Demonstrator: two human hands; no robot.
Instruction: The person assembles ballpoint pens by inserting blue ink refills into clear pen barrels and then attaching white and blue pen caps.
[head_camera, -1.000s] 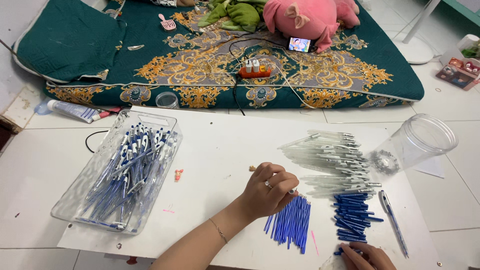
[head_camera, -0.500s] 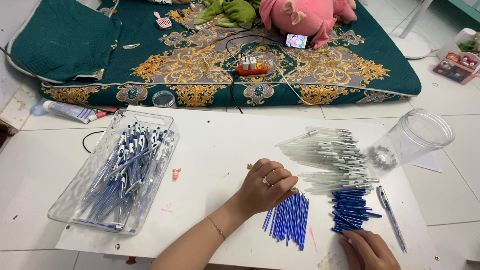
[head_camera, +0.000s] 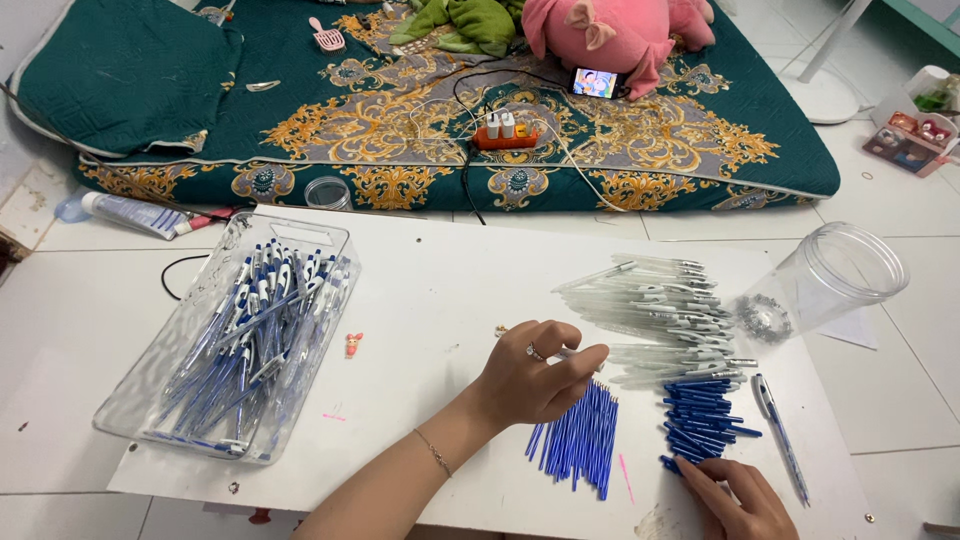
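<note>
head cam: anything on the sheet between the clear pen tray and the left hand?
Mostly bare white sheet between the tray and left hand; only a small red-orange bit lies there.

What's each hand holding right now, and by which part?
The left hand grips a clear pen barrel at its end. The right hand touches the blue caps; whether it grips one cannot be told.

on my white sheet (head_camera: 440, 290) spread over the white tiled floor (head_camera: 70, 330) lie a clear plastic tray of assembled pens (head_camera: 235, 345), clear pen barrels (head_camera: 665, 310), blue refills (head_camera: 580, 440), blue caps (head_camera: 700, 415).
</note>
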